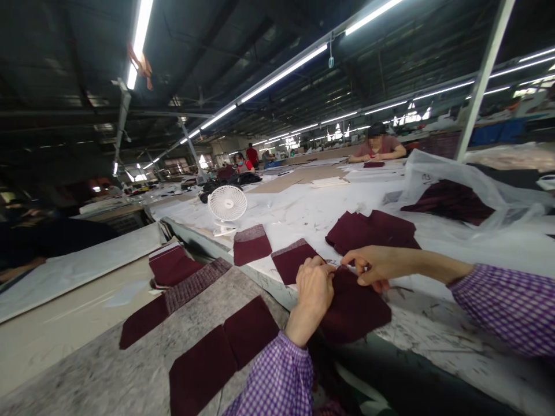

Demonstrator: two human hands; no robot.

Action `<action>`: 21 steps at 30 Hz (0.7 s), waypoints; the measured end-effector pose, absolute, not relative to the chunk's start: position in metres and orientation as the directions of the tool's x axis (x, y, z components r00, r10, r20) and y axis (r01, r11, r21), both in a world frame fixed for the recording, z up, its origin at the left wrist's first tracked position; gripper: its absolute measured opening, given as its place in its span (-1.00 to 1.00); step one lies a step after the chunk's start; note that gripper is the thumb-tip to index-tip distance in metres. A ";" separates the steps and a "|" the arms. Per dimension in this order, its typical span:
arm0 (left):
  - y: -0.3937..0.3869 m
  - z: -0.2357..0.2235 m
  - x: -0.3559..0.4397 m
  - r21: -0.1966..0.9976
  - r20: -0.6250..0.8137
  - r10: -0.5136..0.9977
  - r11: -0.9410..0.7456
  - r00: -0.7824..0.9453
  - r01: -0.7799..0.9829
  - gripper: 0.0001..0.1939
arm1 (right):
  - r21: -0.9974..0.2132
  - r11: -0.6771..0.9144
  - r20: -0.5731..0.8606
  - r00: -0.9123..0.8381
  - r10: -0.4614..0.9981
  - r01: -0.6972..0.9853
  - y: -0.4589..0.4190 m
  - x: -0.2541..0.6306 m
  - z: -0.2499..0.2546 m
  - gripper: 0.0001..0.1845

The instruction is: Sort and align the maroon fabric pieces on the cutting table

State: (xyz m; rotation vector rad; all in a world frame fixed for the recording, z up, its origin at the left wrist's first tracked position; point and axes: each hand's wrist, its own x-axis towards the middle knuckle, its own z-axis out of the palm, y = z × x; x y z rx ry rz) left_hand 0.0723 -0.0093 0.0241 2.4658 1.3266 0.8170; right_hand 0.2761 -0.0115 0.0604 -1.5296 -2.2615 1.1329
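Observation:
My left hand (314,289) is closed on the near-left edge of a dark maroon fabric piece (353,309) that lies on the table's front edge. My right hand (373,266) pinches the same piece at its top edge, fingers curled together. Both arms wear purple checked sleeves. Just beyond my hands lie two more maroon pieces with grey-patterned bands (251,244) and a loose stack of maroon pieces (370,231).
Several maroon pieces (225,352) lie on a grey felt surface at lower left. A small white fan (226,205) stands on the white table (303,214). A clear plastic bag (459,190) holds dark fabric at right. Other people work at far tables.

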 end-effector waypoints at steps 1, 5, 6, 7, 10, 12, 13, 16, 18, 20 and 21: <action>-0.009 0.022 0.073 0.429 0.365 0.818 -0.571 0.444 0.700 -0.75 | -0.633 0.214 -0.211 -0.432 0.877 0.744 -0.009 0.280 0.060 -0.50; -0.007 0.017 0.071 0.427 0.370 0.809 -0.584 0.456 0.690 -0.72 | -0.499 0.403 0.022 -0.454 0.891 0.767 -0.002 0.283 0.060 -0.76; -0.007 0.016 0.071 0.424 0.375 0.805 -0.589 0.459 0.688 -0.72 | -0.463 0.451 0.060 -0.480 0.875 0.763 -0.002 0.282 0.059 -0.75; -0.007 0.015 0.070 0.419 0.382 0.801 -0.594 0.460 0.687 -0.71 | -0.419 0.502 0.093 -0.514 0.853 0.757 -0.001 0.279 0.059 -0.74; -0.007 0.014 0.070 0.407 0.398 0.794 -0.602 0.460 0.687 -0.70 | -0.291 0.626 0.172 -0.604 0.778 0.724 -0.001 0.274 0.058 -0.71; -0.006 0.013 0.070 0.398 0.404 0.789 -0.607 0.463 0.688 -0.70 | -0.251 0.652 0.197 -0.622 0.758 0.715 -0.001 0.273 0.058 -0.71; -0.006 0.012 0.071 0.394 0.405 0.787 -0.610 0.466 0.688 -0.70 | -0.243 0.655 0.202 -0.623 0.756 0.716 -0.001 0.272 0.058 -0.72; -0.006 0.012 0.070 0.390 0.404 0.786 -0.611 0.469 0.689 -0.70 | -0.237 0.664 0.204 -0.632 0.747 0.709 0.000 0.273 0.057 -0.74; -0.007 0.013 0.070 0.394 0.403 0.787 -0.610 0.467 0.688 -0.70 | -0.230 0.682 0.204 -0.651 0.731 0.694 0.001 0.273 0.057 -0.75; -0.008 0.014 0.070 0.396 0.399 0.789 -0.608 0.468 0.688 -0.70 | -0.217 0.693 0.207 -0.661 0.721 0.687 0.002 0.273 0.056 -0.77; -0.008 0.015 0.070 0.397 0.396 0.790 -0.607 0.468 0.689 -0.70 | -0.209 0.694 0.207 -0.662 0.720 0.689 0.002 0.273 0.055 -0.77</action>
